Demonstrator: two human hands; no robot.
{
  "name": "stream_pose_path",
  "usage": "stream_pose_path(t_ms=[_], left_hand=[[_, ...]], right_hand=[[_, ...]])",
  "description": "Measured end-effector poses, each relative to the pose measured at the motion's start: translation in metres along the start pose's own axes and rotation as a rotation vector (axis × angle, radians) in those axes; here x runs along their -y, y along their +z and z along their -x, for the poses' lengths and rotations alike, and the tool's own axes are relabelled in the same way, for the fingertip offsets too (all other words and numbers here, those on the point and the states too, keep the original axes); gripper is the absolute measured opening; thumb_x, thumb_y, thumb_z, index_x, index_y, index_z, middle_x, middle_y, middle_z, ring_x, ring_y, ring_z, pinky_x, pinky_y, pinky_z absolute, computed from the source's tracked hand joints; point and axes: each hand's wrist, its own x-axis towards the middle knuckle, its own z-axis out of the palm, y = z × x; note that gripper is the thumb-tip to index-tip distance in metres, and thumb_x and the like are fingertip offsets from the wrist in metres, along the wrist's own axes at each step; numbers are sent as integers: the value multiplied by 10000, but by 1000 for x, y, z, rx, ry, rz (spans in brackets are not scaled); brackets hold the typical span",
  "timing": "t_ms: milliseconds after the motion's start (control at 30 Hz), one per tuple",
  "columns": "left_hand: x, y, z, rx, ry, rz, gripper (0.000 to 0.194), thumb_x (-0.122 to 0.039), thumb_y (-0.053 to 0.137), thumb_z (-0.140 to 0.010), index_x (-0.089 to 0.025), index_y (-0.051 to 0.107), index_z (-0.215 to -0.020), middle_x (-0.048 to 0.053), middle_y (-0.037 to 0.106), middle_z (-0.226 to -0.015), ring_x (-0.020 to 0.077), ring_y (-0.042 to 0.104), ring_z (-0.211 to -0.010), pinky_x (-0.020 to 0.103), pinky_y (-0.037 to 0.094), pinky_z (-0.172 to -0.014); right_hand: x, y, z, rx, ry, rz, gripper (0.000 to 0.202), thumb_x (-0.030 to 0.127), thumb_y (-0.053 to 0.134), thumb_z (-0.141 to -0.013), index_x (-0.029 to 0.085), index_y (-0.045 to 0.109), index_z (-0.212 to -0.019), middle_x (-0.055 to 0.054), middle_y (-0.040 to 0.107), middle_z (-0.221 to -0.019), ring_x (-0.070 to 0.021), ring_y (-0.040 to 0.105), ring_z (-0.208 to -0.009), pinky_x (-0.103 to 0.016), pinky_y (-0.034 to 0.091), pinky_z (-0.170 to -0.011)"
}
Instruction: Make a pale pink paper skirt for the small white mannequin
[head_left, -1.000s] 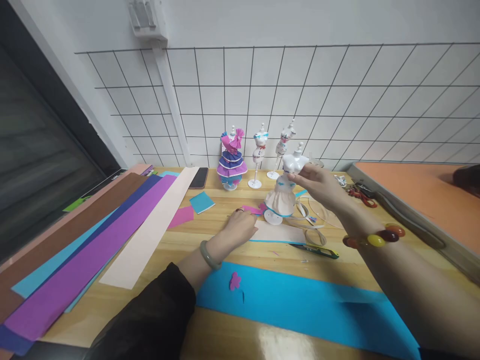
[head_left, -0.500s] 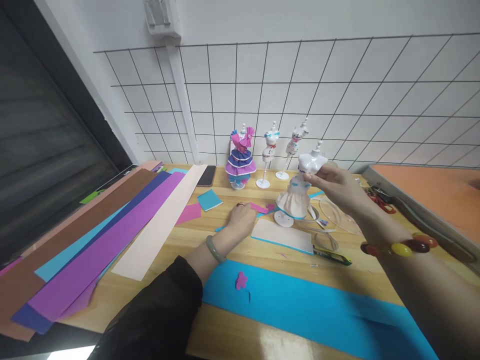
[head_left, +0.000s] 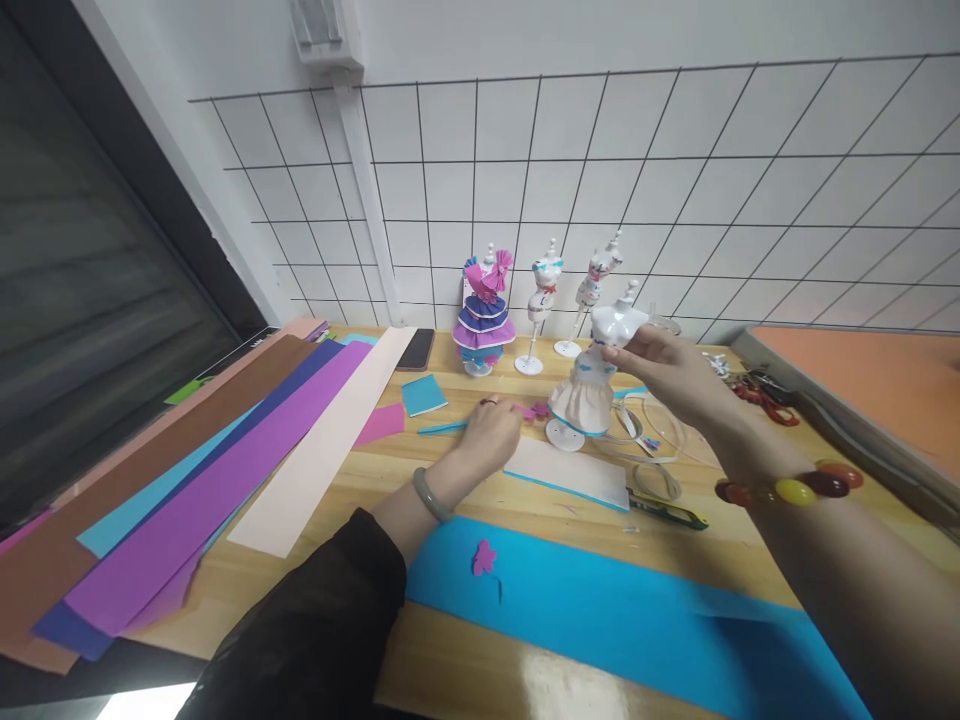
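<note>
My right hand [head_left: 660, 365] is wrapped round the waist of a small white dress form [head_left: 616, 325], which stands slightly tilted on its round base. It wears a cream gathered skirt [head_left: 583, 402] with a blue hem. My left hand [head_left: 491, 432] rests low over the table with its fingers curled together. Whatever those fingers hold, if anything, is hidden. Just beyond them lie pink paper pieces [head_left: 535, 411], and a narrow blue strip [head_left: 441, 429] pokes out on the left. A cream sheet [head_left: 566, 468] with a blue edge lies in front of the dress form.
Behind stand a dress form in a ruffled purple dress [head_left: 484, 318] and two white ones [head_left: 543, 295]. Coloured paper strips [head_left: 225, 480] fan out at left. A cutter knife [head_left: 670, 512] and clear tape loops [head_left: 660, 485] lie at right. A blue sheet [head_left: 600, 610] carries a pink flower cutout [head_left: 484, 557].
My left hand has shifted slightly right, uncovering more of the blue strip and covering part of a pink piece. The dress form in my right hand has moved a little left.
</note>
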Motion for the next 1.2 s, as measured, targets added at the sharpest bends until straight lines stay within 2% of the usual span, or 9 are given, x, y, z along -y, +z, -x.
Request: stream_pose_path(t_ms=[100, 233, 467, 667, 800, 933, 1000, 1100, 1200], left_hand=[[-12, -6, 5, 11, 217, 74, 255, -224, 428, -965, -170, 677, -971, 89, 650, -1123, 214, 583, -1049, 330, 438, -922], [-19, -9, 12, 67, 446, 174, 301, -258, 446, -970, -154, 673, -802, 99, 661, -972, 212, 599, -952, 328, 444, -840], [-16, -1, 12, 42, 491, 165, 216, -243, 519, -931, -151, 682, -822, 96, 650, -942, 210, 602, -933, 329, 448, -833], [-16, -4, 13, 92, 488, 170, 226, -239, 501, -934, -159, 683, -826, 82, 658, -884, 214, 604, -925, 331, 449, -826], [-13, -13, 11, 91, 411, 216, 210, -233, 483, -932, -168, 670, -859, 91, 654, -1008, 216, 611, -952, 329, 455, -840], [-2, -18, 5, 80, 101, 199, 208, -202, 471, -913, -186, 677, -897, 99, 684, -986, 245, 635, -941, 334, 459, -809], [6, -18, 2, 74, -1, 183, 242, -179, 439, -910, -184, 680, -894, 98, 697, -905, 250, 647, -869, 334, 455, -752], [14, -19, 1, 53, -62, 174, 283, -146, 403, -901, -179, 680, -860, 93, 702, -843, 246, 648, -805, 332, 440, -711], [16, -20, 1, 54, -92, 177, 260, -178, 434, -901, -178, 683, -827, 94, 713, -864, 242, 651, -813, 323, 436, -709]], right_hand=[[3, -1, 4, 18, 34, 28, 358, 549, 723, -778, 207, 704, -885, -81, 720, -938, -282, 662, -923, -432, 542, -813], [8, 0, 8, 5, 56, 60, 254, 461, 702, -798, 209, 682, -820, -75, 708, -906, -294, 656, -924, -455, 531, -834], [15, 4, 15, -43, 85, 39, 82, 320, 619, -826, 243, 631, -852, -58, 697, -1031, -299, 626, -1020, -475, 504, -912], [-4, 10, 9, 30, 41, -62, 296, 392, 647, -836, 223, 652, -1078, -84, 680, -1191, -303, 598, -1150, -483, 462, -986], [-15, 8, 11, 36, 14, -120, 453, 467, 691, -816, 264, 620, -1215, -80, 655, -1286, -309, 574, -1229, -480, 449, -1038], [-34, -5, 25, -62, 155, -151, 792, 541, 697, -797, 299, 402, -1491, -102, 559, -1445, -320, 493, -1346, -488, 416, -1100], [-52, -15, 35, -117, 243, -142, 851, 565, 679, -805, 281, 343, -1534, -123, 555, -1449, -319, 489, -1353, -498, 386, -1129], [-81, -31, 56, -150, 270, -73, 777, 579, 663, -808, 297, 415, -1488, -122, 630, -1363, -334, 569, -1275, -519, 469, -1056], [-102, -42, 84, -56, 243, 134, 549, 586, 661, -799, 285, 637, -1257, -116, 739, -1159, -348, 689, -1081, -507, 558, -933]])
